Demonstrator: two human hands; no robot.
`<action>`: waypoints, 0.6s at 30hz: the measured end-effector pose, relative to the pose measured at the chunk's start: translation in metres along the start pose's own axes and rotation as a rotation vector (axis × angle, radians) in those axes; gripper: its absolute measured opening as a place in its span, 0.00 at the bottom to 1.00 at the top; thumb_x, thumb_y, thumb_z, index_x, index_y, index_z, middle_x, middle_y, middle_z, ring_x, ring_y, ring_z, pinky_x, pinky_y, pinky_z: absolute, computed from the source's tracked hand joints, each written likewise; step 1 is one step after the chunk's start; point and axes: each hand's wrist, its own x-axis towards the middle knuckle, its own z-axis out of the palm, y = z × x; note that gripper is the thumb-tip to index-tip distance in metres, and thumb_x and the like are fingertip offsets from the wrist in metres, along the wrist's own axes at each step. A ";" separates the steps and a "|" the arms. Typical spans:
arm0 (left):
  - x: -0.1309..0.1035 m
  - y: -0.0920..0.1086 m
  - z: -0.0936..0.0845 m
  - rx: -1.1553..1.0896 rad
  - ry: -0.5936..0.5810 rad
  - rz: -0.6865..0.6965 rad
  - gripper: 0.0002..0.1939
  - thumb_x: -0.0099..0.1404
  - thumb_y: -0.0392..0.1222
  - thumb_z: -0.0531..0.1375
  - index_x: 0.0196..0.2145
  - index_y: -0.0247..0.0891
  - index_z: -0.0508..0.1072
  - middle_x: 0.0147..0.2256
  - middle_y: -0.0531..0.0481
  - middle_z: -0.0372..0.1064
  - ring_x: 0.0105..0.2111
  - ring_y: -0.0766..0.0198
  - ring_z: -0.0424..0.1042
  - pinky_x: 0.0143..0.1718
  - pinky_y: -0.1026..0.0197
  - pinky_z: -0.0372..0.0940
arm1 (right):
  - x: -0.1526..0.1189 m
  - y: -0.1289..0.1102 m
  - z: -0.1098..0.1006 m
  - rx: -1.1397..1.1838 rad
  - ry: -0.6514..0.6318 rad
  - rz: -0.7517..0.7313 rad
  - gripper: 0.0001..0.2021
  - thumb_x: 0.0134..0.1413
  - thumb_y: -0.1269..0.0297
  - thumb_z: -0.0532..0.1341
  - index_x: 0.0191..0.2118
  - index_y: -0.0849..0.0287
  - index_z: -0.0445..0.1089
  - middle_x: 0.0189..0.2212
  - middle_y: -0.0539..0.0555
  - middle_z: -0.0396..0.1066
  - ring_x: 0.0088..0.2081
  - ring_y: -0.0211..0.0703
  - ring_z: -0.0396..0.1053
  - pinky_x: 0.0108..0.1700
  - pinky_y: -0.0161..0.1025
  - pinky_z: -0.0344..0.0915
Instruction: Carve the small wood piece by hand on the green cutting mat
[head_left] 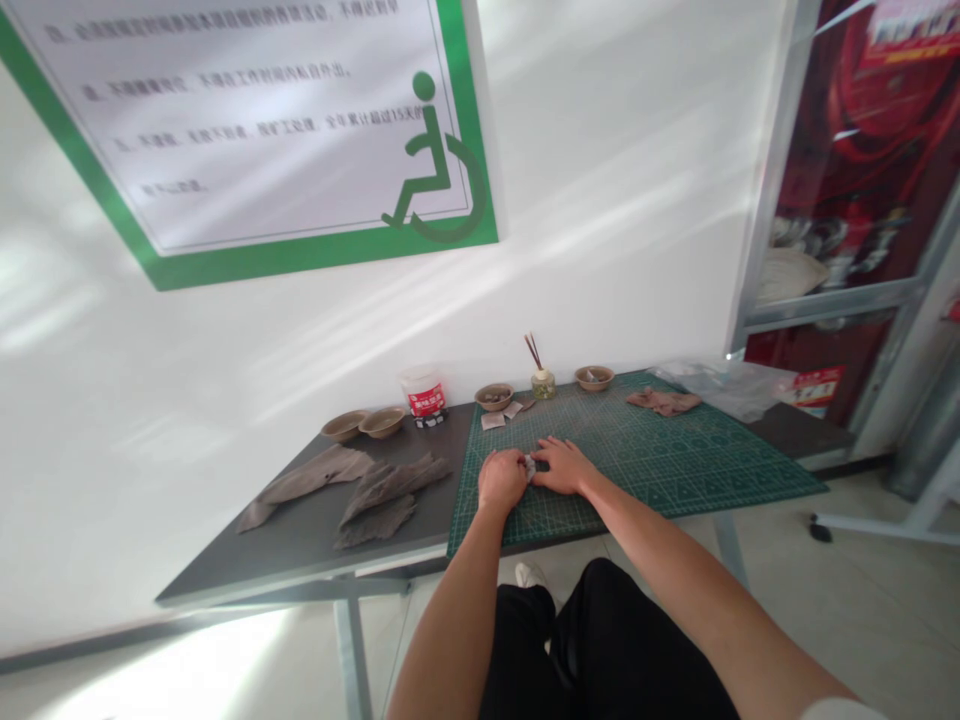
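Note:
A small greyish piece of cloth [531, 468] lies low over the green cutting mat [637, 450], between my two hands. My left hand [502, 482] is closed, its curled fingers gripping the left side of the piece. From the right, my right hand [565, 467] pinches the same piece with thumb and forefinger while its other fingers reach forward. The fingers partly hide the piece. Just beyond my hands are small pale squares [493, 421] on the mat, near a shallow bowl [495, 397] with small things in it.
Crumpled grey-brown cloths [386, 495] lie on the dark table [262, 555] at left. Behind them are two bowls [382, 422] and a red-labelled tub [424, 393]. A reed diffuser [543, 384], another bowl [595, 378], a brownish cloth [664, 401] and clear plastic [739, 385] line the back.

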 end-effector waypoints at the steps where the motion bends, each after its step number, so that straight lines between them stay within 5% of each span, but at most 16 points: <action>1: 0.000 0.000 0.000 -0.007 -0.019 -0.026 0.13 0.62 0.39 0.50 0.37 0.44 0.75 0.39 0.49 0.73 0.41 0.63 0.69 0.51 0.60 0.55 | 0.000 0.000 0.000 0.001 -0.001 0.000 0.31 0.48 0.45 0.55 0.57 0.50 0.60 0.63 0.54 0.46 0.63 0.53 0.40 0.60 0.54 0.36; 6: 0.000 0.001 0.000 -0.056 -0.078 -0.080 0.14 0.63 0.42 0.50 0.40 0.45 0.74 0.41 0.50 0.73 0.41 0.63 0.69 0.42 0.62 0.60 | 0.000 0.001 0.000 -0.001 -0.001 -0.002 0.30 0.48 0.45 0.55 0.57 0.49 0.60 0.63 0.54 0.46 0.63 0.53 0.41 0.60 0.54 0.36; 12: 0.000 0.002 -0.001 -0.066 -0.019 0.062 0.13 0.62 0.39 0.51 0.37 0.44 0.75 0.39 0.51 0.73 0.42 0.65 0.69 0.52 0.61 0.54 | 0.000 0.001 0.000 -0.003 0.003 -0.002 0.30 0.48 0.47 0.55 0.57 0.50 0.60 0.63 0.54 0.47 0.63 0.52 0.41 0.60 0.53 0.35; 18: -0.005 0.008 -0.005 -0.061 -0.023 0.022 0.12 0.60 0.37 0.51 0.36 0.44 0.74 0.40 0.53 0.73 0.45 0.64 0.67 0.59 0.56 0.45 | 0.000 0.001 0.000 -0.001 0.008 -0.001 0.29 0.48 0.47 0.55 0.56 0.50 0.61 0.63 0.54 0.48 0.63 0.53 0.41 0.60 0.53 0.36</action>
